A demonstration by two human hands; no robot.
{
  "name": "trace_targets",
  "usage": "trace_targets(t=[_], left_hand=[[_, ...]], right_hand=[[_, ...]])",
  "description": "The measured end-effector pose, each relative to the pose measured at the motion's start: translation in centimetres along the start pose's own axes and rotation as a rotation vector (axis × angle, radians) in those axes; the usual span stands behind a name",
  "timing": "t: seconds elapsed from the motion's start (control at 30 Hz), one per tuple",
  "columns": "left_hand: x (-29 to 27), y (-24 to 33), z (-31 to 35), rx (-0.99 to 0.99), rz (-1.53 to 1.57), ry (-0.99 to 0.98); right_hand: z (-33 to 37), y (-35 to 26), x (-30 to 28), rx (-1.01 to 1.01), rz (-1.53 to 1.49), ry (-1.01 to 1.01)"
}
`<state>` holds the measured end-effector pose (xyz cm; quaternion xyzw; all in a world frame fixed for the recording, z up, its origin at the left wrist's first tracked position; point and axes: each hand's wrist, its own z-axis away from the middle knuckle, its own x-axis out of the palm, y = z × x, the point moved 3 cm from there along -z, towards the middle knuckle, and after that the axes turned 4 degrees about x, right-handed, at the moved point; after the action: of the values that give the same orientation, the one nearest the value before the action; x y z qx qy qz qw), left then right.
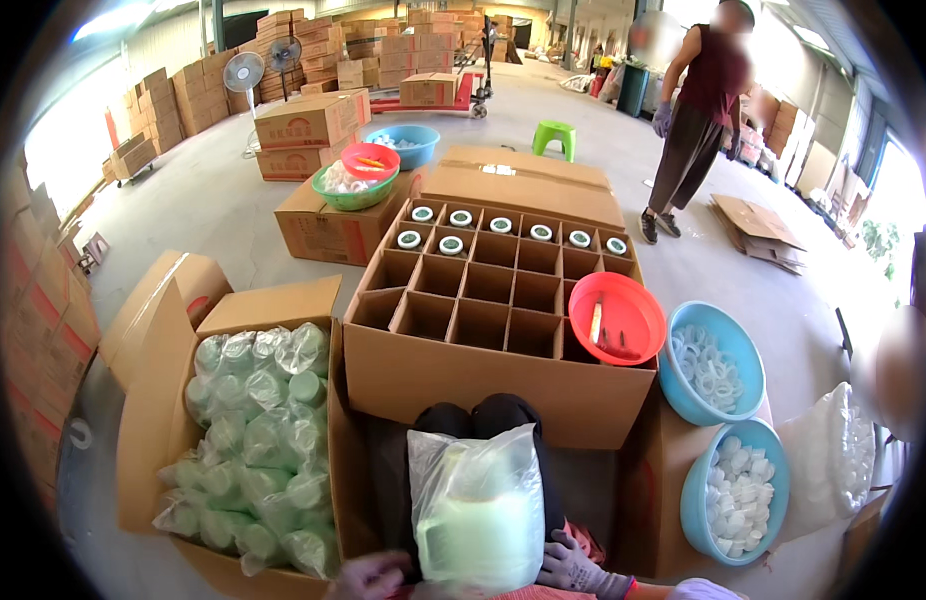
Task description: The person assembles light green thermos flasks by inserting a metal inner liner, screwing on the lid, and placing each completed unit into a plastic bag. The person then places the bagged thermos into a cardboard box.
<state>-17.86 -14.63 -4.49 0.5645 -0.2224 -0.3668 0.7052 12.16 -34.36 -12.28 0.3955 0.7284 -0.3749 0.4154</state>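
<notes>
On my lap lies a pale green, jug-like container (478, 535) inside a clear plastic bag (473, 455). My right hand (575, 566), in a grey glove, rests at the container's lower right side with its fingers stretched out. My left hand (371, 576) is at the lower left, near the bag, and motion blurs its fingers. In front of my knees stands a divided carton (483, 385); several round white-topped items (500, 226) fill cells in its far rows. To my left, an open carton (153, 450) holds several pale green bagged containers (268, 440).
A red basin (633, 290) with small tools sits on the carton's right corner. Blue basins of white rings (711, 365) and white plastic pieces (738, 490) stand at right, beside a white sack (823, 460). Farther off are a person (708, 90), a green stool (554, 137) and stacked cartons.
</notes>
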Motion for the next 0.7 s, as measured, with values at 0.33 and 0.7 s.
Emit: trace_targets(t=[0.33, 0.7], left_hand=[[0.8, 2.8, -4.9, -0.296, -0.004, -0.081], [0.9, -2.8, 1.2, -0.066, 0.608, 0.172]], right_hand=[[1.9, -0.8, 0.3, 0.410, -0.749, 0.005], [-21.4, 1.2, -6.0, 0.053, -0.960, 0.096]])
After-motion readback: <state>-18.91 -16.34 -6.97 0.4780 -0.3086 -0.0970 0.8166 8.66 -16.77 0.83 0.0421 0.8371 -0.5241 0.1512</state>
